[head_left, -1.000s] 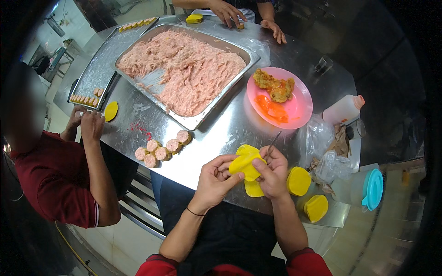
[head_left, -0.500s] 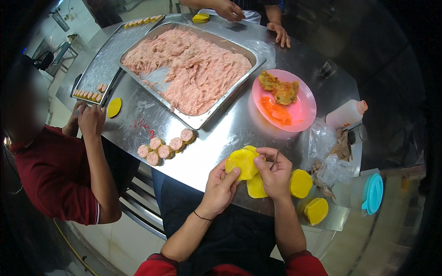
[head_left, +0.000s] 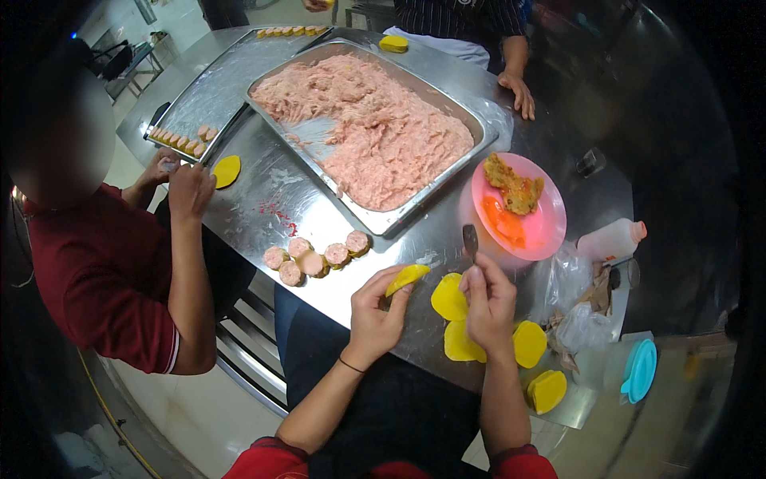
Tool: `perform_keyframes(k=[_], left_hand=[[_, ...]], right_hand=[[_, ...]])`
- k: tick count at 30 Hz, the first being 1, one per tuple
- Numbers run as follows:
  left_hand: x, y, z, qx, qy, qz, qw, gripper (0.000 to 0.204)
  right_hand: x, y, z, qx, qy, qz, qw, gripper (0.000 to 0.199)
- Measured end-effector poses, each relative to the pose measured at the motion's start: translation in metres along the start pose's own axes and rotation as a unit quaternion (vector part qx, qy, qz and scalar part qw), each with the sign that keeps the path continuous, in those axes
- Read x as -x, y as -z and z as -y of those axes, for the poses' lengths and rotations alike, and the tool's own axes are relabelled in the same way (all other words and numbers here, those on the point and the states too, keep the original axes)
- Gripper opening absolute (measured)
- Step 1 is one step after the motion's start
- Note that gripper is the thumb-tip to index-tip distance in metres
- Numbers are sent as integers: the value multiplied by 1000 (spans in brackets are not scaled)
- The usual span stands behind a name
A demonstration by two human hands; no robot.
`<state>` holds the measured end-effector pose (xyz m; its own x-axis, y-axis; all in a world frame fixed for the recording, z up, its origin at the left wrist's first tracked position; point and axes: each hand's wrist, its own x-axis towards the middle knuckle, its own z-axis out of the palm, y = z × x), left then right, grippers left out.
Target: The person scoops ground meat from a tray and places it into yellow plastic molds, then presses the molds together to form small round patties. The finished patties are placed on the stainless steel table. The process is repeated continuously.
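The person wears red sleeves (head_left: 267, 461), dark apron (head_left: 391, 427), thin wristband (head_left: 351, 366).

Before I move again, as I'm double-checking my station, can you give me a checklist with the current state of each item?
1. Yellow round in the left hand: ok, pinched by its edge in the fingers.
2. Small spatula in the right hand: ok, held with its blade pointing up.
3. Mixture on the held round: cannot tell, its inner side is not clearly shown.
4. Pink mixture within the metal pan: ok, plenty remains.
5. Spare rounds on the table: ok, some lie by the right hand.
6. Spatula clear of the pink plate: cannot tell, they appear very close.
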<state>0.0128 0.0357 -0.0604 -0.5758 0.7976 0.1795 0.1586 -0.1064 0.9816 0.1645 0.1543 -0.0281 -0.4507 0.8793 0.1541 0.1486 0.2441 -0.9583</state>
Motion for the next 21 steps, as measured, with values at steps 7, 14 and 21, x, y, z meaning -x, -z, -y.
perform_keyframes(k=[7,14,21], left_hand=[[-7,-9,4,-209,-173,-113,956,25],[-23,-21,9,-264,-169,-80,946,28],[-29,-22,13,-280,-154,-58,946,23]], right_hand=[[-144,-23,41,266,208,-16,941,24],[-273,-81,48,592,225,113,766,16],[-298,-98,31,648,280,228,671,17]])
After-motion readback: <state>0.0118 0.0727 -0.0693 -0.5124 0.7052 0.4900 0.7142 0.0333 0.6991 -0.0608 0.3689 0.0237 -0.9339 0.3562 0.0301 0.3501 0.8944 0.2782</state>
